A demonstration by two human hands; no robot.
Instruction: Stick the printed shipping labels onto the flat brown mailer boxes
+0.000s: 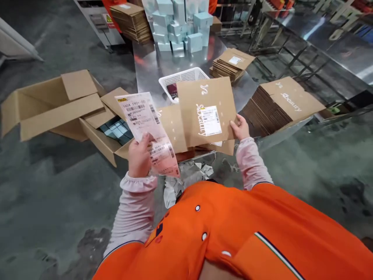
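My left hand (140,154) is closed on a strip of printed shipping labels (140,116), which hangs in front of me with its lower end curling down. At the right edge of a flat cardboard mailer (189,116), my right hand (240,127) pinches the board between thumb and fingers. That mailer is tilted up and carries a white label (211,120) beside the printed word "sbeauty". Behind and below it lie more flat mailers (169,124), partly covered.
A white basket (186,73) stands behind the mailer on the metal table (145,74). Stacked light-blue boxes (194,42) are at the back. Flat cartons (279,103) lie right, a labelled stack (230,64) behind, open cartons (55,105) left. Crumpled paper (186,179) lies below the table edge.
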